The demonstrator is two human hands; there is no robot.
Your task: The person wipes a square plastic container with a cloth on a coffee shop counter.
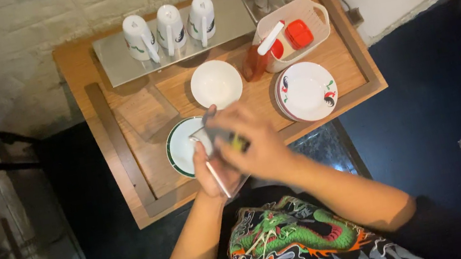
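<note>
On tray: three mugs (pixel 169 26) (upturned); both hands (pixel 249 145) gripping metal cup (pixel 218 157).

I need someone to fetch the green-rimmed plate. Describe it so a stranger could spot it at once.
Start at the wooden tray table against the brick wall. On its near edge, beside the person's left hand, lies the green-rimmed plate. Unlike the plain white bowl and the stacked rooster plates, it has a dark green border.

Single head-worn view, looking steeply down from above onto wooden tray table (pixel 123 167) set against brick wall (pixel 5 36); both forearms entering from lower edge, table filling upper centre, moderately close.
</note>
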